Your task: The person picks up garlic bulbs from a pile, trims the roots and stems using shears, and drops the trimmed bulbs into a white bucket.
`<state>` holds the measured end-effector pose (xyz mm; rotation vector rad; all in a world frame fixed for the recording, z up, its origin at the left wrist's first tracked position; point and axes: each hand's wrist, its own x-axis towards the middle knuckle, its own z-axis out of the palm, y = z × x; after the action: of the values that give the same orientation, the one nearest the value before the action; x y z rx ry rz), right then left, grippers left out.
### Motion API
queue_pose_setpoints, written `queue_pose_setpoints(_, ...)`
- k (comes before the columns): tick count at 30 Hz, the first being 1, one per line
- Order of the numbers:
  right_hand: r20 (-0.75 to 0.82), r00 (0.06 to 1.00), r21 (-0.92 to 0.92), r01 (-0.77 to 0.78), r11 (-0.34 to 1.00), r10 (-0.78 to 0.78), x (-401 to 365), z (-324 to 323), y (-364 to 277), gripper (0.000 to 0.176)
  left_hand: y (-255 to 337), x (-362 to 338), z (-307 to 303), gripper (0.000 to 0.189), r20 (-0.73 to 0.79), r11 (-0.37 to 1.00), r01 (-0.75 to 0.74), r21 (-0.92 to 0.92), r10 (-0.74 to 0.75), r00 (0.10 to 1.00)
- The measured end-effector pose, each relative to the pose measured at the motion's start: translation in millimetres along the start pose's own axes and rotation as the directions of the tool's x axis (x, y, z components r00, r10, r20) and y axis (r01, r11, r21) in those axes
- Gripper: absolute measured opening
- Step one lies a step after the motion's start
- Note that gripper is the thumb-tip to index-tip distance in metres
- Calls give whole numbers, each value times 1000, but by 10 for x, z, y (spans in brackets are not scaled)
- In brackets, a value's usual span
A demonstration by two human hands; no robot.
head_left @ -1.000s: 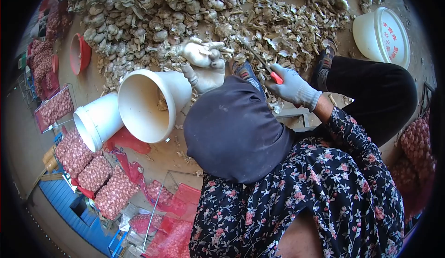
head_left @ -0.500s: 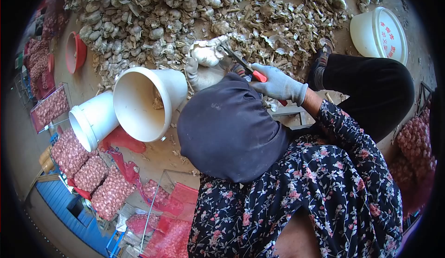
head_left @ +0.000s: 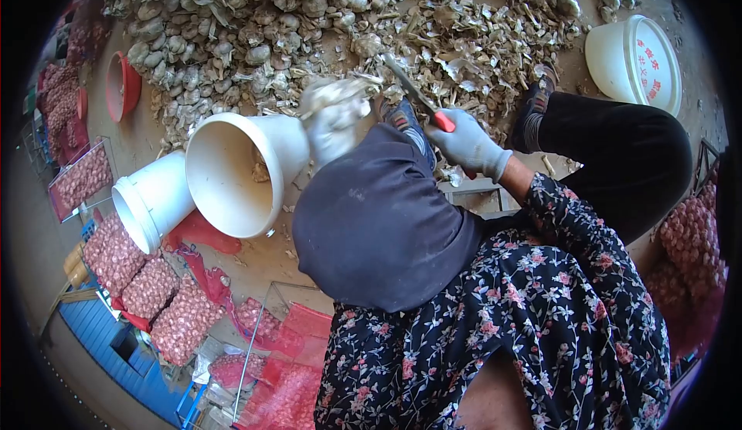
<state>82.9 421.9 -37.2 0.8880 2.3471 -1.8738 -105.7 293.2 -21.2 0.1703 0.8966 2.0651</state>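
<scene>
My right hand (head_left: 469, 148), in a pale grey knitted glove, is closed around red-handled shears (head_left: 413, 90) whose dark blades point up and left over loose husks. Opposite it, past my bent knee, my gloved left hand (head_left: 332, 138) is smeared by motion, with a garlic bulb and its dry stalk (head_left: 340, 96) in its grip. The stalk end reaches toward the blades, with a gap between them. A heap of garlic bulbs (head_left: 255, 24) lies just beyond the left hand, and dry cut stalks and husks (head_left: 456, 51) spread beyond the shears.
A large white bucket (head_left: 232, 124) lies tipped left of my knee, beside a smaller white bucket (head_left: 158, 198). A red bucket (head_left: 122, 86) stands farther left. At the upper right is a white tub (head_left: 634, 63) with red lettering. Filled red net sacks (head_left: 189, 318) sit lower left.
The shears have moved away from the garlic stalk, slightly right, with the right hand. My left hand and the bulb have shifted left and are now blurred.
</scene>
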Motion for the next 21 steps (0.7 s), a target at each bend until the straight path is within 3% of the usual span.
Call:
queue_pose_setpoints(1,91,969,149,-241,959,230,2,-61,58,26,134,-55,15,28,-124,987,-117,107,129,984)
queue_pose_setpoints(2,212,877,269,-476,837,430,3,-107,109,25,299,-139,81,28,-230,951,-211,226,263,937)
queue_pose_setpoints(4,191,807,347,-588,731,559,20,-173,180,25,616,-297,124,26,-372,812,-329,482,529,762)
queue_pose_setpoints(7,118,846,206,-533,821,520,66,-169,323,30,1111,-569,-341,34,-332,630,-278,725,674,660)
queue_pose_setpoints(10,121,898,136,-437,889,423,79,-130,331,33,1491,-793,-1061,45,-169,325,-114,939,724,669)
queue_pose_setpoints(11,112,899,116,-436,893,424,68,-117,346,32,1486,-839,-1113,45,-168,319,-108,941,723,670)
queue_pose_setpoints(12,102,900,96,-433,896,424,71,-110,368,32,1481,-872,-1169,35,-26,-22,69,997,782,623)
queue_pose_setpoints(13,122,889,110,-453,885,440,79,-110,396,30,1486,-898,-1230,28,133,-349,256,902,786,603)
queue_pose_setpoints(14,127,889,112,-453,884,440,82,-109,434,30,1356,-842,-1103,28,134,-352,259,899,786,604)
queue_pose_setpoints(16,130,865,164,-501,850,485,79,-103,494,29,762,-534,-479,22,-108,43,106,993,677,728)
queue_pose_setpoints(17,175,809,220,-587,779,561,92,-137,439,29,644,-342,-274,18,-201,257,57,965,582,788)
queue_pose_setpoints(18,180,809,213,-588,781,560,104,-125,492,29,671,-110,-194,37,-2,-296,32,955,102,995)
queue_pose_setpoints(20,129,853,183,-522,833,506,116,-101,654,30,230,277,-604,55,-129,-579,138,804,58,990)
queue_pose_setpoints(21,146,844,156,-535,830,516,133,-131,636,32,161,470,-760,60,-391,-561,392,730,128,911)
